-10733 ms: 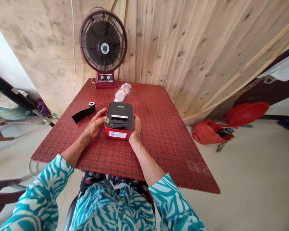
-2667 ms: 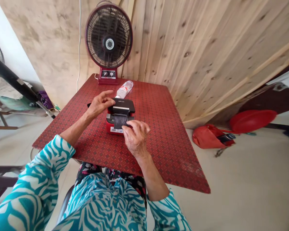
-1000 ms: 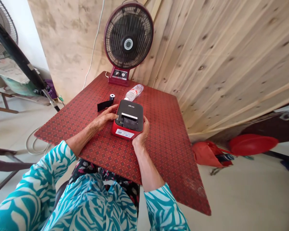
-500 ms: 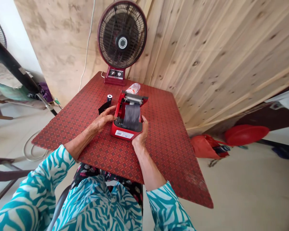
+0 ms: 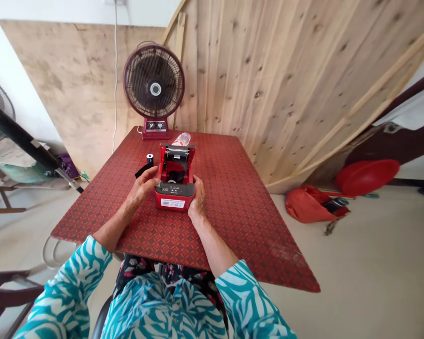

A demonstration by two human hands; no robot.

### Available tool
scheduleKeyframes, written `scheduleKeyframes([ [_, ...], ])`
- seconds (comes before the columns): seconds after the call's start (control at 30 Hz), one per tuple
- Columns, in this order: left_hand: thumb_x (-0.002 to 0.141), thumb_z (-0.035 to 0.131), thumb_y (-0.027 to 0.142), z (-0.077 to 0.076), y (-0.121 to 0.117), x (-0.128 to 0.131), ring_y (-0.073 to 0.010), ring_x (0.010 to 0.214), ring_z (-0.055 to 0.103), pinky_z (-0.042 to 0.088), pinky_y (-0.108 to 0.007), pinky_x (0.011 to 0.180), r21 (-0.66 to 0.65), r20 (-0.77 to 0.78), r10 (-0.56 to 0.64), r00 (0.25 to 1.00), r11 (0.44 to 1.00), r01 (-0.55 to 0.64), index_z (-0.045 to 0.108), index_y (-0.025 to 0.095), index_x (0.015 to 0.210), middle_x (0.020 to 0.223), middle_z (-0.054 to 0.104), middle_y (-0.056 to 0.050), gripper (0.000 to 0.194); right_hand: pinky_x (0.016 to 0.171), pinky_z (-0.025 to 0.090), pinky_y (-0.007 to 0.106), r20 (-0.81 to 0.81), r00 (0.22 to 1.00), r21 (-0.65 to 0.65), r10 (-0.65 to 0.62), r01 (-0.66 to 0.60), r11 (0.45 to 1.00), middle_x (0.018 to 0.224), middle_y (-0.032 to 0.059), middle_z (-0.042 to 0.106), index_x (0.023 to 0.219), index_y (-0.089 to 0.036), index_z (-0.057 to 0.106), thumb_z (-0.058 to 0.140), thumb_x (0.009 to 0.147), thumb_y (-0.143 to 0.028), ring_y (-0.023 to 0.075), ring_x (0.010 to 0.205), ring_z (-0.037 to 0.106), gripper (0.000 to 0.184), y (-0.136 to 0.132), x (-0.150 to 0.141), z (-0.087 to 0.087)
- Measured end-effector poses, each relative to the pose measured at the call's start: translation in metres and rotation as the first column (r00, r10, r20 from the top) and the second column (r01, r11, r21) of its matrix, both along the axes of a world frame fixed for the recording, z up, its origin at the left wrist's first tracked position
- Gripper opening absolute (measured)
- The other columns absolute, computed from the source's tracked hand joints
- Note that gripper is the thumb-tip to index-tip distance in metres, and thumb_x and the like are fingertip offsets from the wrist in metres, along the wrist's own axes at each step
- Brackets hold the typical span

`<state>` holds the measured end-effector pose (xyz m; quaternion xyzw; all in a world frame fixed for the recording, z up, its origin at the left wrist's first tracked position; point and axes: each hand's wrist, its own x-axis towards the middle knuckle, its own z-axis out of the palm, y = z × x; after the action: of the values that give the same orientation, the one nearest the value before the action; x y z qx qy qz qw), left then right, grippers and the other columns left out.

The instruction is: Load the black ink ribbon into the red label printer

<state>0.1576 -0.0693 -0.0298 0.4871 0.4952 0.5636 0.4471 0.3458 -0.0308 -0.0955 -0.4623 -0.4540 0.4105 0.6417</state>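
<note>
Black and small, a roll (image 5: 150,160) is standing on the worktop (image 5: 240,230), and its dark strip (image 5: 140,172) is reaching out close to the left hand (image 5: 140,188). That hand is curling loosely and holding the left side of a red printer (image 5: 175,190). Farther back, a dark red fan (image 5: 154,81) is standing by the wall. The printer is sitting between both hands, its lid (image 5: 182,162) sticking up. Behind it, a clear bottle (image 5: 182,138) is lying down. The right hand (image 5: 197,198) is bending round the printer's right side, holding it. Far right, a red bag (image 5: 305,206) is lying on the floor.
</note>
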Motion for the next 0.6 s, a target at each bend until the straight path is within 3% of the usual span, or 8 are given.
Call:
scheduleKeyframes([
  [0.1, 0.078, 0.071, 0.048, 0.025, 0.005, -0.004, -0.0293, 0.112, 0.067, 0.049, -0.044, 0.104, 0.157, -0.277, 0.077, 0.958, 0.987, -0.034, 0.075, 0.022, 0.109, 0.118, 0.075, -0.009, 0.040, 0.112, 0.041, 0.044, -0.016, 1.000, -0.018, -0.011, 0.011, 1.000, 0.122, 0.0081, 0.068, 0.114, -0.021, 0.068, 0.040, 0.089, -0.059, 0.0217, 0.120, 0.058, 0.053, 0.001, -0.002, 0.000],
  [0.17, 0.080, 0.070, 0.044, 0.046, 0.014, -0.003, -0.0283, 0.104, 0.069, 0.049, -0.043, 0.103, 0.206, -0.518, 0.029, 0.855, 0.974, 0.092, 0.078, 0.025, 0.095, 0.104, 0.078, -0.007, 0.026, 0.112, 0.041, 0.044, -0.031, 0.999, -0.019, -0.010, 0.010, 1.000, 0.123, 0.0075, 0.068, 0.113, -0.023, 0.068, 0.040, 0.089, -0.059, 0.0214, 0.119, 0.058, 0.052, 0.001, -0.003, 0.001],
  [0.27, 0.073, 0.074, 0.033, 0.072, 0.037, 0.004, -0.0303, 0.104, 0.069, 0.045, -0.045, 0.107, 0.061, -0.798, -0.152, 0.583, 0.942, 0.329, 0.080, 0.029, 0.085, 0.097, 0.079, -0.004, 0.015, 0.111, 0.041, 0.043, -0.062, 0.998, -0.023, -0.006, 0.005, 1.000, 0.124, 0.0076, 0.067, 0.115, -0.023, 0.068, 0.041, 0.089, -0.060, 0.0210, 0.118, 0.058, 0.052, 0.001, -0.005, 0.003],
  [0.33, 0.064, 0.079, 0.028, 0.081, 0.055, 0.011, -0.0338, 0.107, 0.069, 0.044, -0.046, 0.108, -0.063, -0.857, -0.236, 0.458, 0.930, 0.361, 0.081, 0.029, 0.083, 0.097, 0.079, -0.005, 0.019, 0.111, 0.041, 0.041, -0.074, 0.997, -0.015, 0.008, -0.009, 1.000, 0.123, 0.0076, 0.066, 0.115, -0.023, 0.067, 0.042, 0.089, -0.060, 0.0207, 0.118, 0.058, 0.052, 0.001, -0.006, 0.004],
  [0.53, 0.050, 0.089, 0.036, 0.070, 0.087, 0.016, -0.0361, 0.109, 0.069, 0.046, -0.040, 0.103, -0.235, -0.855, -0.340, 0.392, 0.927, 0.291, 0.079, 0.030, 0.081, 0.086, 0.078, -0.005, 0.033, 0.110, 0.042, 0.041, -0.123, 0.992, -0.020, 0.006, -0.009, 1.000, 0.117, 0.0069, 0.068, 0.110, -0.023, 0.068, 0.043, 0.087, -0.058, 0.0206, 0.116, 0.058, 0.048, 0.004, -0.010, 0.006],
  [0.6, 0.052, 0.089, 0.041, 0.065, 0.090, 0.017, -0.0362, 0.113, 0.068, 0.045, -0.040, 0.106, -0.154, -0.823, -0.279, 0.494, 0.948, 0.279, 0.077, 0.029, 0.075, 0.083, 0.077, -0.006, 0.028, 0.110, 0.042, 0.041, -0.114, 0.993, -0.021, 0.003, -0.006, 1.000, 0.117, 0.0073, 0.068, 0.109, -0.023, 0.068, 0.042, 0.088, -0.056, 0.0205, 0.115, 0.058, 0.047, 0.005, -0.011, 0.007],
])
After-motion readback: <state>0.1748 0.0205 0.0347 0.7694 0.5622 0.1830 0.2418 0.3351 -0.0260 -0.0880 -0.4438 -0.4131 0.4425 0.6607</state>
